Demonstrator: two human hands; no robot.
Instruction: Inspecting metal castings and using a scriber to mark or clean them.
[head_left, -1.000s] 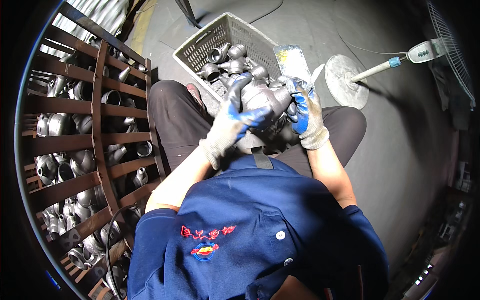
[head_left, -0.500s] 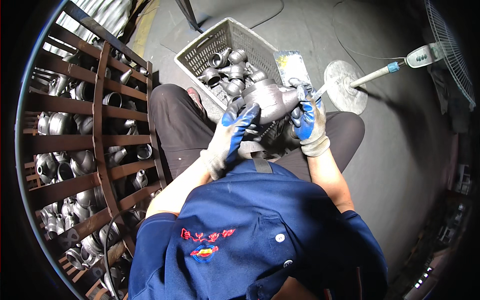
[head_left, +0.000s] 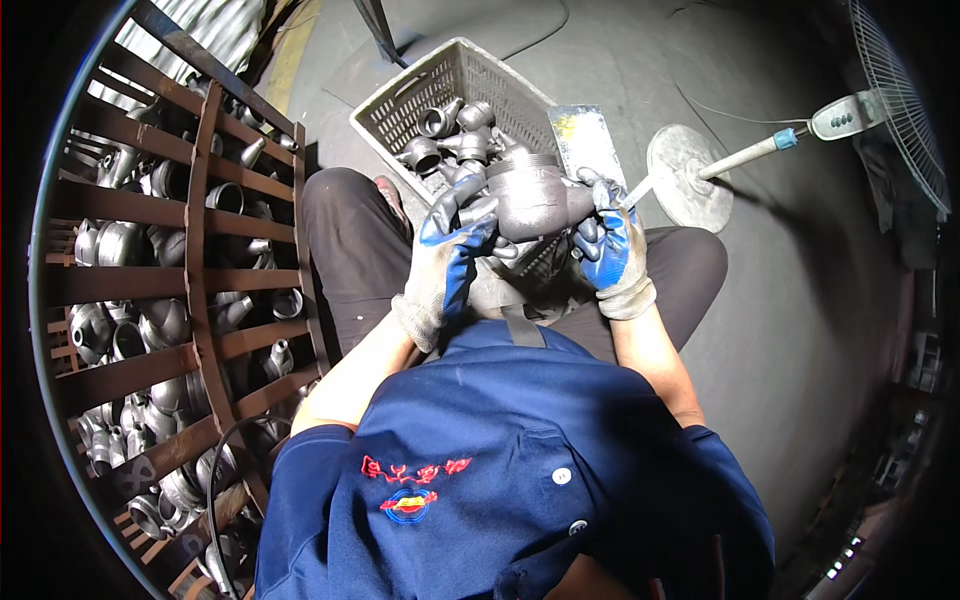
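Observation:
Between my two gloved hands, above the crate, is a grey metal pipe fitting with a wide threaded end and a narrower neck. My left hand, closed, has its fingers against the fitting's left side. Around the neck at the right, my right hand is closed. A narrow, pale, flat blade-like tool sticks out by the right fingers; its other end is hidden in the glove. Both gloves are whitish knit with blue coated palms and grey-stained fingers.
A grey plastic crate with several similar fittings stands ahead, a stained flat panel at its right. A rusty barred metal cage full of fittings rises at my left. At right stands a pedestal fan.
The fitting has turned, bringing its threaded rim more upright. My left hand has shifted slightly left, its fingers lower on the fitting's side. My right hand has barely moved.

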